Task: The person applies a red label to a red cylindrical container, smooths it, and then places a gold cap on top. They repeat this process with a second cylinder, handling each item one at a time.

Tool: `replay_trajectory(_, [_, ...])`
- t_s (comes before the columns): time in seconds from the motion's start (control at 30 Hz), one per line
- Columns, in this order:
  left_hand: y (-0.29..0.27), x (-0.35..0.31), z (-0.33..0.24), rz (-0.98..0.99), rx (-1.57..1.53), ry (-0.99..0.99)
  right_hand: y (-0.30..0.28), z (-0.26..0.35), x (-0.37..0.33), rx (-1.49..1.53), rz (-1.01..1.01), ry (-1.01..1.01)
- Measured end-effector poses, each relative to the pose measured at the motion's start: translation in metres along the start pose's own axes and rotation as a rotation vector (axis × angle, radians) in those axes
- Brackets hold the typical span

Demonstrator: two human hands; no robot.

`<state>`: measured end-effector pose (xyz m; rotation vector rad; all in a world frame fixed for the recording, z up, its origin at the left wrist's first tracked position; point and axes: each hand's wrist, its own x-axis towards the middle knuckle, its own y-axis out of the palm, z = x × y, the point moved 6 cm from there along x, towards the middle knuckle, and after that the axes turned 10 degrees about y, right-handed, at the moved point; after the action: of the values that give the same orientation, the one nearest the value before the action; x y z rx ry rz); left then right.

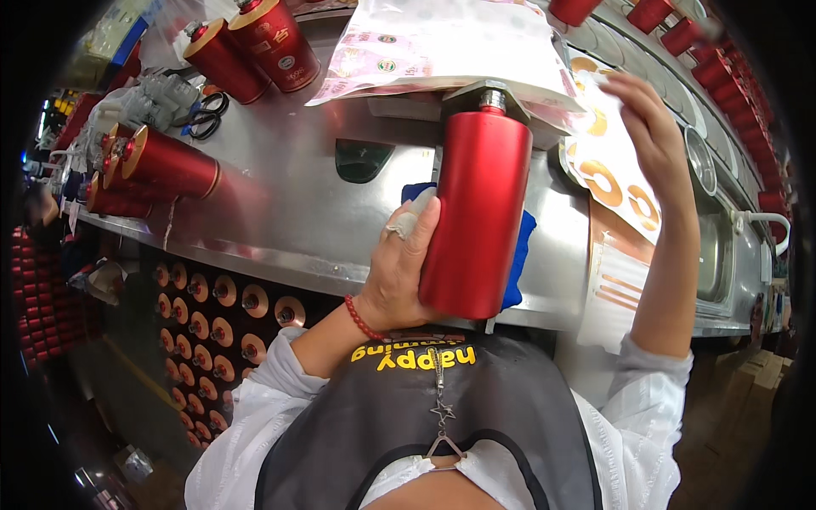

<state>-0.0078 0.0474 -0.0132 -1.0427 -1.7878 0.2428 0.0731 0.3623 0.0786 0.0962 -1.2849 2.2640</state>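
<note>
i watch the left hand (393, 276) clasp a satin-red, square-shouldered bottle (478, 212) above rumpled blue cloth (520, 259), the right hand (650, 132) loosely spread near a gold-patterned sheet (625, 174).

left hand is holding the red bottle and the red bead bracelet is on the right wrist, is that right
Not quite: the head view shows the red bead bracelet on the left wrist, not the right. The left hand does hold the red bottle.
</note>
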Motion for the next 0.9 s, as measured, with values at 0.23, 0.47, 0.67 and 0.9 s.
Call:
replay_trajectory(0.23, [-0.001, -0.001, 0.005, 0.045, -0.011, -0.04, 0.161, -0.004, 0.158, -0.621, 0.431, -0.081])
replay_trajectory(0.47, [0.0, -0.008, 0.012, -0.044, -0.034, -0.05, 0.147, -0.024, 0.152, -0.912, 0.481, -0.132])
replay_trajectory(0.67, [0.003, -0.009, 0.016, -0.007, -0.049, -0.046, 0.146, -0.012, 0.149, -0.606, 0.391, -0.09])
replay_trajectory(0.9, [0.002, -0.007, 0.017, -0.022, -0.074, -0.051, 0.175, 0.002, 0.166, -0.857, 0.456, -0.092])
